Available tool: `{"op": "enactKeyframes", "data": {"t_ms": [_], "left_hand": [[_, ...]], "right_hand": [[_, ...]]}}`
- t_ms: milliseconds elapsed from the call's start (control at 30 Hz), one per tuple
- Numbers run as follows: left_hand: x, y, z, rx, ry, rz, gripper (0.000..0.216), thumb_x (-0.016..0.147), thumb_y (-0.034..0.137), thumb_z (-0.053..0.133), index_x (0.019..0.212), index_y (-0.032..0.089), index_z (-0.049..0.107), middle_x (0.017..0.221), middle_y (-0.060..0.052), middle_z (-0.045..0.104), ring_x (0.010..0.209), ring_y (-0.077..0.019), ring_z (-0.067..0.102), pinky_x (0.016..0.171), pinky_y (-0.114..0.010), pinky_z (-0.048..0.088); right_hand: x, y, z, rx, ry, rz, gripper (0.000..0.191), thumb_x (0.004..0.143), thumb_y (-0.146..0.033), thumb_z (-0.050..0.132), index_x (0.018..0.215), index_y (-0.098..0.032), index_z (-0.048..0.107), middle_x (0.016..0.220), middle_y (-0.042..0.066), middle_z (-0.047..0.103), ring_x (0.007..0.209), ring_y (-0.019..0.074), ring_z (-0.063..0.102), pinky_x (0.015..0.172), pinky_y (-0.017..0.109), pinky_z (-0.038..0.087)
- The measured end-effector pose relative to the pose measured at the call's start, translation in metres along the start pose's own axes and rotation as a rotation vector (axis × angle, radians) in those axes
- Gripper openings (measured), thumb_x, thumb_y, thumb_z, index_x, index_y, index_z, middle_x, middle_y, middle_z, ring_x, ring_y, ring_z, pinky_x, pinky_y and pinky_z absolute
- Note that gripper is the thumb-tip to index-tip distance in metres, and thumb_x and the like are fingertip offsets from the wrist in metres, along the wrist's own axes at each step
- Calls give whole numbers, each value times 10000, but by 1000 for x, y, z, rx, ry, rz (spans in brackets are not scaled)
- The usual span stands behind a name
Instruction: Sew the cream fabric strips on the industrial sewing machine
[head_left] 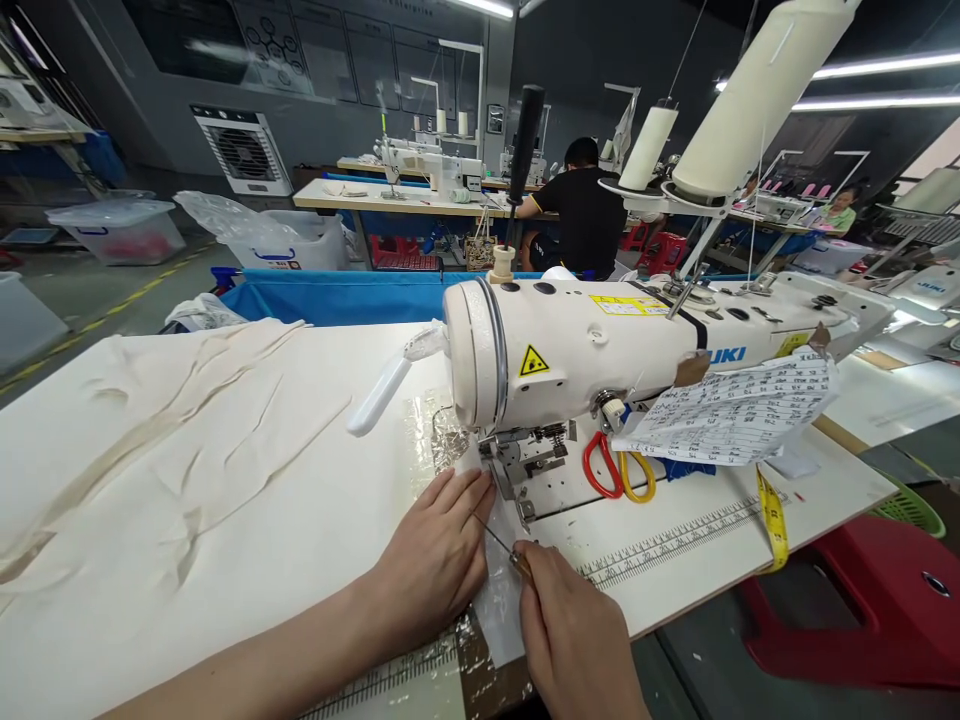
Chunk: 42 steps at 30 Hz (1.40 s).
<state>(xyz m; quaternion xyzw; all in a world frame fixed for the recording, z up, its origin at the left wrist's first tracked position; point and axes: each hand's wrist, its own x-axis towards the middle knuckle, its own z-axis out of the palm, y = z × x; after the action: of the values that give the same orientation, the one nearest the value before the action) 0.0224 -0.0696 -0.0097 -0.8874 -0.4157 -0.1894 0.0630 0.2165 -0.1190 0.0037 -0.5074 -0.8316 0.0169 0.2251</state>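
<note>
The sewing machine (559, 340) stands on the counter (667, 585) and serves as the reference for all positions. The thin white strip (499, 605) lies in front of the sewing machine's needle end, running from beneath the left hand toward the near edge; its material cannot be determined. The left hand (444, 550) is spread palm down on the strip, its fingertips close to the sewing machine's foot, apparently to keep the strip flat and fixed. The right hand (574, 625) is closed around the handle of an awl-like tool (519, 563), its slim metal shaft directed at the left hand's fingers; this low grip presumably gives fine control of the tip. Scissors (619, 472) with red and yellow handles rest against the sewing machine's near side, likely for quick reach. A handwritten sheet (727, 410) is fixed to the sewing machine's front, probably so that it can be read from the seat. Creased white fabric (247, 440) lies left of the sewing machine, where the counter supports its spread.
</note>
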Motion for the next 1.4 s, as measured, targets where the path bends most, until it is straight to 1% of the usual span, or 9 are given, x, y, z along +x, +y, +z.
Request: {"op": "enactKeyframes", "data": {"t_ms": [200,367,500,633,700,933,1067,1233,1400], "left_hand": [[7,-5,-7,5,2,-22,466,943,209,397,1356,52,543,1394,-168,547,1340,-319,429,1142,-480,344],[14,-8,-13,2,-29,-87,414,921,196,456,1300,82,577,1265,-180,579,1214,-330,497,1016,-485,457],[17,-16,-12,36,-30,-52,428,905,156,486,1319,73,561,1290,-175,579,1251,-320,487,1065,-484,422],[18,-23,-12,114,3,-17,386,925,76,430,1273,75,595,1308,-161,604,1282,-309,485,1104,-504,381],[17,-20,-14,129,7,-19,372,935,70,407,1247,51,610,1303,-167,614,1272,-311,497,1104,-498,386],[7,4,-12,18,-10,7,441,967,263,419,1317,49,580,1364,-154,595,1330,-312,472,1157,-464,336],[8,4,-11,35,-56,-9,459,953,256,417,1335,45,560,1394,-164,567,1338,-314,466,1165,-465,319],[11,0,-14,47,-55,-5,455,952,227,405,1344,49,550,1393,-164,565,1341,-311,459,1165,-475,305],[10,4,-13,67,-16,-7,443,1000,313,371,1299,64,583,1342,-149,604,1305,-300,487,1162,-470,297]], "right_hand": [[11,-4,2,-21,19,7,337,915,-50,322,1119,-176,559,885,76,736,739,206,741,583,257,530],[20,-8,7,-50,44,4,341,907,-57,317,1071,-170,594,856,85,758,683,205,750,531,255,516],[20,-10,6,-8,58,30,340,904,-73,334,1081,-153,613,847,97,774,645,223,755,490,267,522],[11,-9,6,190,-1,68,306,960,-125,347,1145,-143,591,864,93,771,760,222,764,604,262,573],[4,-8,7,213,-8,78,302,974,-135,354,1180,-143,574,896,92,771,779,221,761,619,267,573],[-8,-3,2,130,22,1,313,943,-116,376,1190,-157,563,948,82,775,728,223,757,579,282,571],[-22,7,-3,145,2,-3,319,970,-143,371,1223,-149,566,969,98,778,737,214,766,566,247,581],[-39,22,-9,223,10,122,323,1013,-213,386,1261,-162,586,1055,124,776,839,218,773,683,242,606],[-38,29,-23,381,-130,225,352,1041,-320,402,1226,-142,643,1012,152,782,884,184,772,712,148,575]]}}
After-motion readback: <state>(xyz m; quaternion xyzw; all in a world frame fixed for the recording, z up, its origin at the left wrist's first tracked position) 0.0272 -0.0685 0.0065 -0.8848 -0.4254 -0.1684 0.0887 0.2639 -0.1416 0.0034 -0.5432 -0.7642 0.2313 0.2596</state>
